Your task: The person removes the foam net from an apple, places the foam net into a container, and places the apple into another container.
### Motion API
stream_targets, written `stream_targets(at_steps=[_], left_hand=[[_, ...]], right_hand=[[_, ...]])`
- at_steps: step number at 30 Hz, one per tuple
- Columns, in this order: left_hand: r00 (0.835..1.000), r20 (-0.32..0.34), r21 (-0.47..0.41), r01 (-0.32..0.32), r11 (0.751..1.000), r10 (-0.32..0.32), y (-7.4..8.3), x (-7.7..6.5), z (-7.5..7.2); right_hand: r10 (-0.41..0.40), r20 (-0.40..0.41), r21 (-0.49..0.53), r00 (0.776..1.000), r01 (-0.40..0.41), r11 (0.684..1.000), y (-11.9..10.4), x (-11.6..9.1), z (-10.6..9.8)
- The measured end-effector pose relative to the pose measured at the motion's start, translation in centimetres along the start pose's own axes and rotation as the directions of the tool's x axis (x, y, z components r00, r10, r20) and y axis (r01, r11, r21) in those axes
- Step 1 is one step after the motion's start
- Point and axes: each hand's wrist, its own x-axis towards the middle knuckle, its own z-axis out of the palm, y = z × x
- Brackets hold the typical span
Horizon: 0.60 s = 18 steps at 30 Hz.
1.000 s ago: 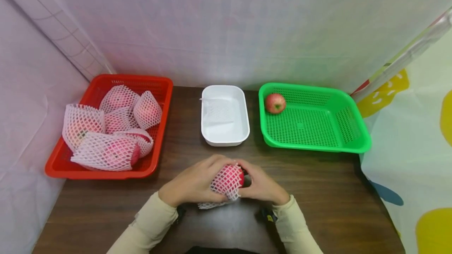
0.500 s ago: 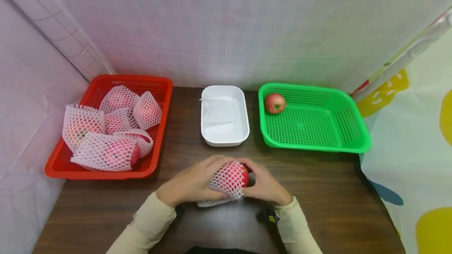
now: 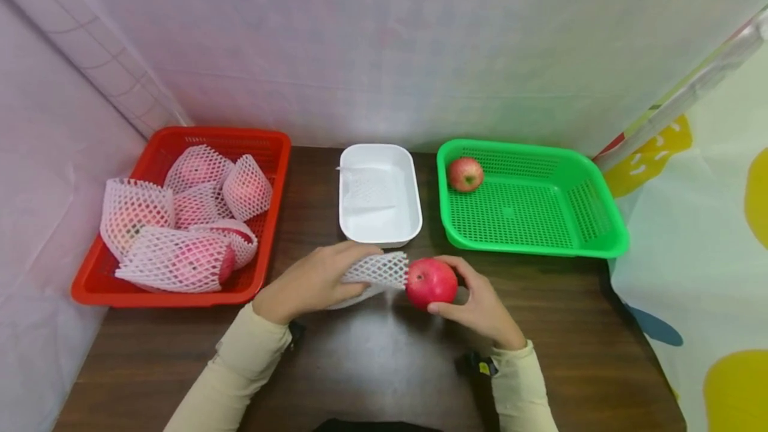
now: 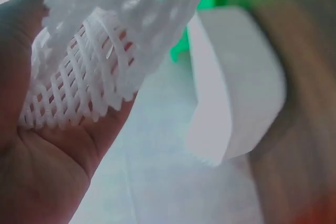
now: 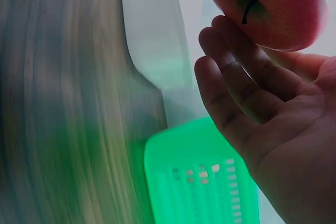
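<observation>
My left hand [image 3: 318, 281] grips a white foam net sleeve [image 3: 384, 270], its end loose and pointing right; the left wrist view shows the sleeve [image 4: 89, 72] between thumb and fingers. Just right of it, my right hand [image 3: 480, 302] holds a bare red apple [image 3: 431, 283] between thumb and fingers. In the right wrist view this apple [image 5: 273, 9] shows its stem, with fingertips beneath it. Both hands are over the near middle of the table, and the sleeve's end is right at the apple's side.
On the left a red basket [image 3: 277, 219] holds several apples in foam nets. A white tray [image 3: 378, 222] with a flat netted piece in it stands at the middle back. A green basket [image 3: 534, 249] with one bare apple [image 3: 465, 174] stands at the right.
The apple has come out of the foam net. My right hand has moved right with the apple, while my left hand has shifted slightly left and up, keeping the sleeve.
</observation>
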Motion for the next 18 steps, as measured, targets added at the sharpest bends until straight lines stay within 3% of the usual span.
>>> stream_targets(at_steps=[5, 8, 13, 18], left_hand=[[0.999, -0.041, 0.071, 0.031, 0.997, -0.028, -1.4, 3.5, -2.4], [0.998, -0.036, 0.106, 0.058, 0.993, -0.054, -2.9, 5.7, -3.0], [0.993, 0.013, 0.092, 0.117, 0.989, -0.119, -5.8, 8.3, -1.7], [0.979, 0.077, 0.109, 0.178, 0.978, -0.186, -7.5, 9.3, 0.2]], right_hand=[[0.036, -0.03, 0.01, 0.999, -0.035, 0.999, -0.1, -0.6, -0.6], [0.031, -0.027, 0.02, 0.999, -0.031, 0.999, -1.2, -0.7, -0.7], [0.04, -0.025, 0.042, 0.999, -0.039, 0.998, -3.2, -0.7, -1.0], [0.044, -0.036, 0.035, 0.998, -0.043, 0.998, -3.5, -0.9, -1.3]])
